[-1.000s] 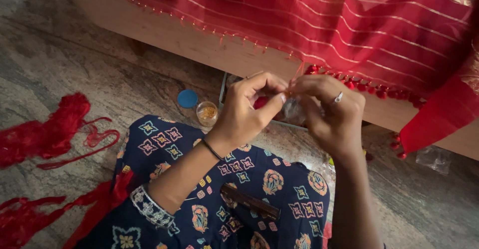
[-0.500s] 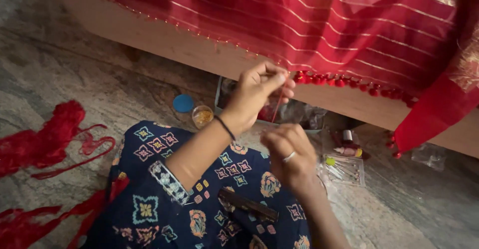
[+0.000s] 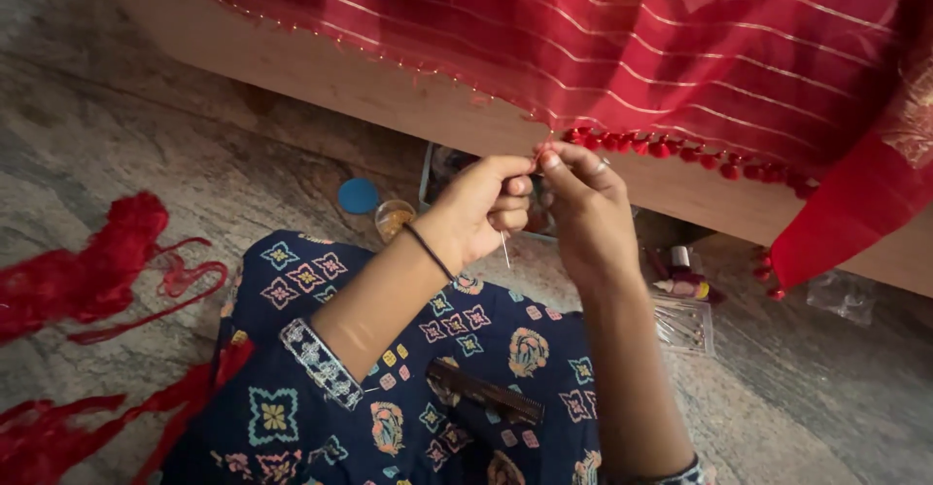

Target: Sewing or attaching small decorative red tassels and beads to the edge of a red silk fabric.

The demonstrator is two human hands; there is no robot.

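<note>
— What are the hands gripping?

— The left hand [image 3: 486, 208] is pinched shut on a thin needle [image 3: 504, 250]; its long axis runs almost straight up and down, the free end pointing down toward the lap. The right hand [image 3: 583, 203] has finger and thumb closed on the beaded hem [image 3: 671, 147] of the red cloth [image 3: 680, 48], right where the row of small red balls begins.

— Where is all that happening?

— Just under the edge of a wooden board [image 3: 389, 96] that the cloth hangs over. The hem runs left to right, sloping down toward the right.

— And around them?

— Behind the left hand, on the stone floor [image 3: 146, 145], sit a blue lid [image 3: 358, 195] and a small jar of gold beads [image 3: 393, 218]. A dark comb [image 3: 486, 402] lies on the patterned blue lap [image 3: 437, 349]. Loose red thread [image 3: 87, 271] is heaped well off to the left.
</note>
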